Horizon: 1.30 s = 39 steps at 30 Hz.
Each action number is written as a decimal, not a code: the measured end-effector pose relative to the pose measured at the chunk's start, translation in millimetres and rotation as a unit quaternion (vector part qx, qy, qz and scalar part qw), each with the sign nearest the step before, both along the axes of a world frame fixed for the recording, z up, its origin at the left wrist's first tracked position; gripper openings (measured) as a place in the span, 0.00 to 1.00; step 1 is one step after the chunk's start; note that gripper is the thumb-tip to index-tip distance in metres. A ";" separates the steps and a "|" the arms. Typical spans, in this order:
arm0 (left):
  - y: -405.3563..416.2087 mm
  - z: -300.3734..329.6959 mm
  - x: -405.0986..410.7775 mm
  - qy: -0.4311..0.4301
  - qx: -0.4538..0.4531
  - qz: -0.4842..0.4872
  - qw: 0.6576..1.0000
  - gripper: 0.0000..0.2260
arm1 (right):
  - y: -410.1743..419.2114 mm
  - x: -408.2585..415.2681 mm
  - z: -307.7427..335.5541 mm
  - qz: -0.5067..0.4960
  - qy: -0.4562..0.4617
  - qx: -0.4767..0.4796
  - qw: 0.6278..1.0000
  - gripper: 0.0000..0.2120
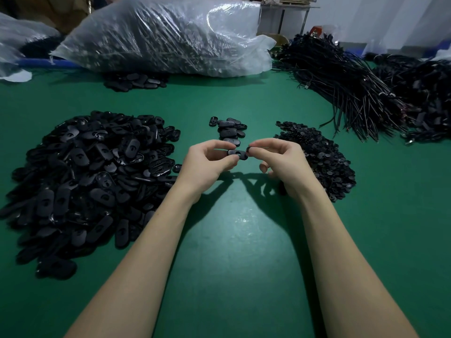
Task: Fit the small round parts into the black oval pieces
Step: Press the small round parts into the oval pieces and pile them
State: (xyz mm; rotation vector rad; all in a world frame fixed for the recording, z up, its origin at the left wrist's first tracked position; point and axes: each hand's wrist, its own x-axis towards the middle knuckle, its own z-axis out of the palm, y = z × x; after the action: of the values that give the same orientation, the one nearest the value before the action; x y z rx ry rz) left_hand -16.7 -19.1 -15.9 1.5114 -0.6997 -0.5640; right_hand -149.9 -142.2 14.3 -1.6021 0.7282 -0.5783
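While the left hand (210, 159) pinches a black oval piece (237, 153) between thumb and fingers above the counter, the right hand (278, 158) pinches a small round part (249, 149) at its fingertips and holds it against the oval's right end. By my reading, this is the fitting step itself: the round part is at the piece but does not look seated. The next move likely calls for lining the part up with the oval's recess and pressing it home with the thumb while the left hand steadies the piece; the recess itself is hidden by the fingers.

Just beyond the hands lies a short stack of ovals (229, 130), perhaps finished ones. A large heap of oval pieces (87, 176) lies to the left, and a heap of round parts (319, 157) to the right, near the right hand. All of it lies on the green counter (231, 240). Farther back are a clear plastic bag (166, 35) stuffed with dark parts, a few more ovals at its foot, and bundles of black cables (353, 93) at the far right.
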 end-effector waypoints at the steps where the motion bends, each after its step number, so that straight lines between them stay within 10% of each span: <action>1: 0.1 0.0 0.2 -0.006 0.001 0.001 1.000 0.09 | 0.5 0.2 0.6 0.000 0.002 0.003 1.000 0.01; 39: 5.0 7.7 -4.3 0.076 -0.018 -0.031 0.996 0.05 | -1.3 6.3 -2.3 0.071 0.014 0.076 0.995 0.06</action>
State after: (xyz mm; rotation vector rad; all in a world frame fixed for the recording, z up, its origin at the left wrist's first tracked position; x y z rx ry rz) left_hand -21.0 -14.1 -8.2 1.4018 -0.6371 -0.7025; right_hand -143.6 -143.5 11.9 -1.5096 0.6575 -0.3888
